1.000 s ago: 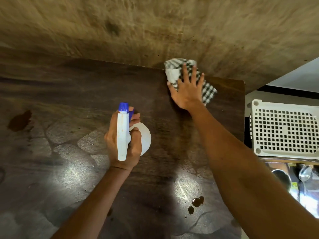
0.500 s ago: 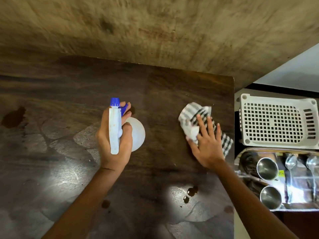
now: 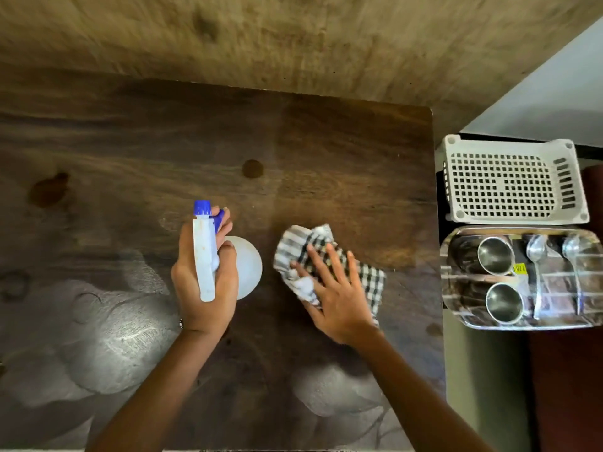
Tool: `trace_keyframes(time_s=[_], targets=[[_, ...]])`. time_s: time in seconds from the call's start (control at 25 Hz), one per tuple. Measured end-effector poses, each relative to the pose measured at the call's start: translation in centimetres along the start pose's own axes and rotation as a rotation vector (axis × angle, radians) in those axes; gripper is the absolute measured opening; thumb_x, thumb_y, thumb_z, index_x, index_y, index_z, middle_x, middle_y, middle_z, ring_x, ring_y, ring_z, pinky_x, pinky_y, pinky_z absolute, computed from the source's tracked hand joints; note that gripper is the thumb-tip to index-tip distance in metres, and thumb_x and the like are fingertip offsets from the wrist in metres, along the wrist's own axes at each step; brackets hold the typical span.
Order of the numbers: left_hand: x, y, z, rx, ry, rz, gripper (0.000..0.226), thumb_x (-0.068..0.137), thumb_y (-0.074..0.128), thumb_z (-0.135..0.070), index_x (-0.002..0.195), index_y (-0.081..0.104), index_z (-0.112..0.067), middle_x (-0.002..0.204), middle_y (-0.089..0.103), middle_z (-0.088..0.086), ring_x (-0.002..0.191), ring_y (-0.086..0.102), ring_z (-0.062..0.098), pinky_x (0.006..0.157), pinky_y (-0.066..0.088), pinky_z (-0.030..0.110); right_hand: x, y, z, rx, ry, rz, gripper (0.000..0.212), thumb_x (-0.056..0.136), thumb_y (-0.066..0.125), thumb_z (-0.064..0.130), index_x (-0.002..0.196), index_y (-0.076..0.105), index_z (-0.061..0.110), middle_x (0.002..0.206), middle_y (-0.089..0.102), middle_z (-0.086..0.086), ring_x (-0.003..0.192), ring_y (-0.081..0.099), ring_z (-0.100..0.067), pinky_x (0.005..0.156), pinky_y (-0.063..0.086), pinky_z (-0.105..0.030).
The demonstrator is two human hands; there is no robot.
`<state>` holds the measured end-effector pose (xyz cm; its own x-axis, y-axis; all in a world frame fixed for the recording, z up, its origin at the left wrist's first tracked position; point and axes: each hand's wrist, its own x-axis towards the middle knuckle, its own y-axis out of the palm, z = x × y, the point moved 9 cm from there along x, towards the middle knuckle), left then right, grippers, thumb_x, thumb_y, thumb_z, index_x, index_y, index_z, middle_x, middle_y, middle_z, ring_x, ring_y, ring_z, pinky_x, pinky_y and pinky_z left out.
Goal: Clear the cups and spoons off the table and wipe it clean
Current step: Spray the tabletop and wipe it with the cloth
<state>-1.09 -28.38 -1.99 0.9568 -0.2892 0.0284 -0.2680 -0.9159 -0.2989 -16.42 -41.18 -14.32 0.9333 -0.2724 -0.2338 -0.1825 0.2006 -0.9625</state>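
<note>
Head view: right hand presses flat on cloth; left hand grips spray bottle; far stain risks being missed.

Loads of open tabletop on the far side and left. Mid-table, the spray bottle and cloth block things. The basket and tray crowd the right edge.

Two steel cups, mouths up, on a shiny tray beside the tabletop, right of it; two spoons alongside. Checked cloth bunched under flat right hand. Dark stains on the wood. White spray bottle gripped in left hand.
</note>
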Motion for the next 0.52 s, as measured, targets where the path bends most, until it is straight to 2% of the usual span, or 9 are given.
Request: trace_keyframes(time_s=[0.08, 0.12, 0.2, 0.28, 0.36, 0.44, 0.48, 0.52], targets=[[-0.3, -0.1, 0.4, -0.017, -0.003, 0.024, 0.04, 0.081, 0.05, -0.011, 0.122, 0.049, -0.006, 0.119, 0.062, 0.006, 0.106, 0.063, 0.021, 0.096, 0.049, 0.043, -1.8, -0.6, -4.9, 0.034, 0.142, -0.045, 0.06, 0.087, 0.034, 0.049, 0.144, 0.032, 0.028, 0.154, 0.024, -0.005, 0.143, 0.011, -0.031, 0.109, 0.017, -0.061], [-0.3, -0.1, 0.5, -0.015, 0.0, 0.033, 0.041, 0.081, 0.05, -0.014, 0.121, 0.048, -0.006, 0.118, 0.062, 0.006, 0.106, 0.063, 0.022, 0.095, 0.049, 0.046, -1.5, -1.1, -7.5, 0.045, 0.243, -0.057, 0.06, 0.088, 0.03, 0.05, 0.142, 0.037, 0.025, 0.155, 0.021, -0.005, 0.144, 0.009, -0.031, 0.111, 0.015, -0.06], [-0.2, -0.1, 0.8, -0.01, -0.003, 0.038, 0.043, 0.08, 0.049, -0.013, 0.122, 0.048, -0.007, 0.117, 0.061, 0.003, 0.105, 0.063, 0.023, 0.095, 0.048, 0.05, 0.9, -1.6, -11.5, 0.106, 0.482, -0.015, 0.064, 0.091, 0.017, 0.055, 0.144, 0.034, 0.023, 0.158, 0.004, -0.002, 0.144, -0.006, -0.03, 0.114, -0.002, -0.056], [-0.3, -0.1, 1.0, -0.013, -0.012, 0.036, 0.044, 0.081, 0.05, -0.009, 0.124, 0.047, -0.007, 0.116, 0.06, -0.002, 0.105, 0.063, 0.022, 0.096, 0.048, 0.048, 3.7, -1.9, -12.1, 0.126, 0.625, 0.036, 0.064, 0.094, 0.013, 0.057, 0.146, 0.027, 0.023, 0.158, -0.011, 0.0, 0.142, -0.019, -0.029, 0.111, -0.014, -0.054], [-0.4, -0.3, 1.6, -0.013, -0.026, 0.017, 0.045, 0.081, 0.053, -0.012, 0.126, 0.047, -0.007, 0.118, 0.06, -0.001, 0.106, 0.063, 0.021, 0.097, 0.047, 0.046, 5.2, -2.0, -8.8, 0.078, 0.512, 0.047, 0.063, 0.095, 0.012, 0.056, 0.147, 0.023, 0.024, 0.158, -0.011, -0.003, 0.142, -0.019, -0.032, 0.11, -0.015, -0.055], [-0.4, -0.5, 1.5, -0.011, -0.005, 0.003, 0.052, 0.08, 0.056, -0.023, 0.128, 0.047, -0.004, 0.122, 0.059, 0.006, 0.108, 0.062, 0.024, 0.097, 0.047, 0.049, 3.2, -1.3, -4.1, 0.009, 0.244, 0.01, 0.061, 0.094, 0.015, 0.053, 0.148, 0.021, 0.026, 0.158, 0.0, -0.006, 0.143, -0.009, -0.035, 0.113, -0.003, -0.059], [-0.5, -0.3, 1.3, -0.018, -0.003, 0.011, 0.055, 0.079, 0.056, -0.028, 0.128, 0.047, -0.004, 0.122, 0.06, 0.007, 0.109, 0.061, 0.024, 0.098, 0.047, 0.048, 0.9, -0.7, -2.8, -0.002, 0.169, -0.024, 0.06, 0.093, 0.018, 0.052, 0.148, 0.022, 0.027, 0.157, 0.009, -0.007, 0.144, -0.002, -0.035, 0.113, 0.004, -0.059], [-0.4, 0.2, 1.0, -0.036, -0.008, 0.028, 0.054, 0.079, 0.056, -0.029, 0.127, 0.048, -0.005, 0.12, 0.063, 0.004, 0.109, 0.062, 0.02, 0.098, 0.048, 0.044, -1.6, -0.1, -3.0, 0.022, 0.176, -0.057, 0.059, 0.092, 0.022, 0.051, 0.146, 0.026, 0.028, 0.156, 0.016, -0.006, 0.144, 0.003, -0.034, 0.113, 0.008, -0.059]])
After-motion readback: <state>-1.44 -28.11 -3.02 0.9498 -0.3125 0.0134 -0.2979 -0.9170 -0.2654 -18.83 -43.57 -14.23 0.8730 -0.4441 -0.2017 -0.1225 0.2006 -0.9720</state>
